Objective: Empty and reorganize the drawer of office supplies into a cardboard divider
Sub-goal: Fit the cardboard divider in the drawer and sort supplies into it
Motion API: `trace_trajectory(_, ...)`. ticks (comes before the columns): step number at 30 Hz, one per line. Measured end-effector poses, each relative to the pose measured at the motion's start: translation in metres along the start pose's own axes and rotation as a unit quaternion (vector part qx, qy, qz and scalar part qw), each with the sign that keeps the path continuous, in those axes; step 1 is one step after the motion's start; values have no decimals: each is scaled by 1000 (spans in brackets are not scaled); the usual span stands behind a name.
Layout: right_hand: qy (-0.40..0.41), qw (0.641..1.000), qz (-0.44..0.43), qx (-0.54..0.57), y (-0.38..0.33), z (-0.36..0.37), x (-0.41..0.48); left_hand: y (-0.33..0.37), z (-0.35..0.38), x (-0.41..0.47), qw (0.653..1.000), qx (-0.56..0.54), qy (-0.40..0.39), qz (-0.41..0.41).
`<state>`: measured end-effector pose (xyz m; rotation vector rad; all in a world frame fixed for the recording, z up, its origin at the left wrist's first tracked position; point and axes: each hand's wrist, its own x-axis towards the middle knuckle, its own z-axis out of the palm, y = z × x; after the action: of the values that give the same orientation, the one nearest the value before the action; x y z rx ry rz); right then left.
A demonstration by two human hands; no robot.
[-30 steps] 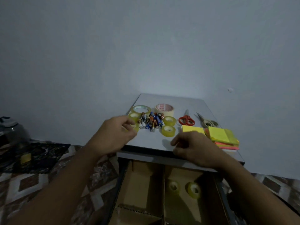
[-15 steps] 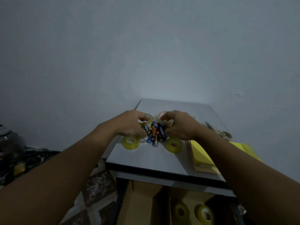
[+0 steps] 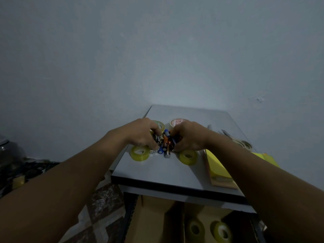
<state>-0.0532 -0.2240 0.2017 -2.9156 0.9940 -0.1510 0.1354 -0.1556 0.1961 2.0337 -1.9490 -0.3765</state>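
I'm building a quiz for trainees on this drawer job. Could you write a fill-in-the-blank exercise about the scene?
1. The left hand and right hand both grip ____ on the tabletop.
2. The cardboard divider below holds ____ tape rolls.
3. The sticky notes lie to the ____ of the right hand.
Missing words: batteries; two; right.

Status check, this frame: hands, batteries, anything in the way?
Left hand and right hand both curled round the batteries on the cabinet top. Tape roll close left, another close right. Cardboard divider open below.
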Motion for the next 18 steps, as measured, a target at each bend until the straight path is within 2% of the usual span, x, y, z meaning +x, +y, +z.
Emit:
trace_trajectory(7, 10, 1000, -11, -27, -4, -4, -4, -2, -2, 3, 1000, -6, -4, 22)
trace_trajectory(18, 92, 996, 18, -4, -5, 17, -7, -6, 1, -1, 998, -27, 34, 38)
